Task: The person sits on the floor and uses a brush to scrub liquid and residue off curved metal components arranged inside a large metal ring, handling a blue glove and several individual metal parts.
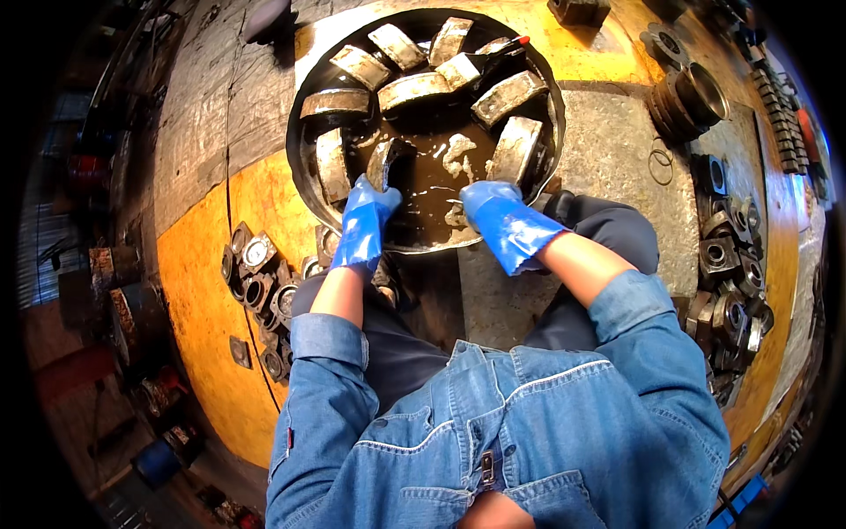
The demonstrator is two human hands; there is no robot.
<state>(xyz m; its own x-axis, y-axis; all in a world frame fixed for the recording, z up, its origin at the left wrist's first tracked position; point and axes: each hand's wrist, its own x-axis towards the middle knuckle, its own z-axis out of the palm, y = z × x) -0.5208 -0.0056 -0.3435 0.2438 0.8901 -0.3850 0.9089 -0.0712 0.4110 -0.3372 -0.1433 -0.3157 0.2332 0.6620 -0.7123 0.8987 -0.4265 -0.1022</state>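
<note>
A round black pan holds brown, oily liquid and several thick metal rings. My left hand, in a blue rubber glove, is closed around a dark ring-shaped metal part, tilted up on its edge near the pan's near left side. My right hand, gloved the same way, is at the near right rim with its fingers curled. Anything in that hand is hidden from view. Just beyond it leans a pale, worn metal ring. Foam floats between the two hands.
A brush-like tool with a red tip lies across rings at the far side. Square-flanged bearing housings cluster on the left floor, and more metal parts pile up at right. A large metal cylinder stands back right.
</note>
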